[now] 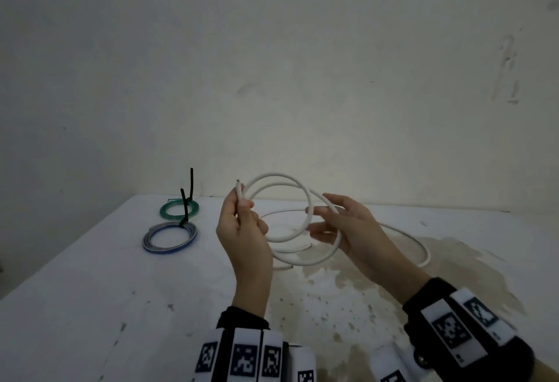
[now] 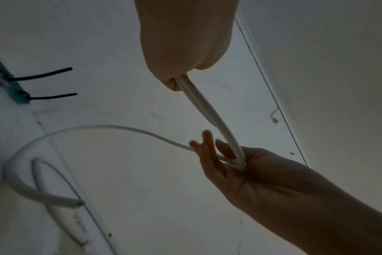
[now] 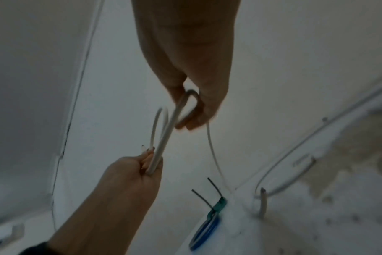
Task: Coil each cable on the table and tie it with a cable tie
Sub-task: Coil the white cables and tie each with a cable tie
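A white cable (image 1: 279, 176) is held in two loops above the table (image 1: 90, 291). My left hand (image 1: 244, 204) grips the loops at their left side, with the cable's cut end (image 1: 238, 182) sticking up above the fingers. My right hand (image 1: 317, 219) pinches the loops' right side between thumb and fingers. The rest of the cable (image 1: 422, 253) trails off to the right along the table. In the left wrist view the cable (image 2: 209, 110) runs from my left fingers (image 2: 172, 84) down to my right hand (image 2: 227, 162). In the right wrist view my right fingers (image 3: 192, 120) curl round the loop.
A green coil (image 1: 179, 209) and a blue-grey coil (image 1: 170, 238), each bound with a black cable tie (image 1: 185, 204), lie at the back left. More white cable (image 1: 289, 248) lies on the table under my hands. The wall stands right behind the table. The table's right part is stained.
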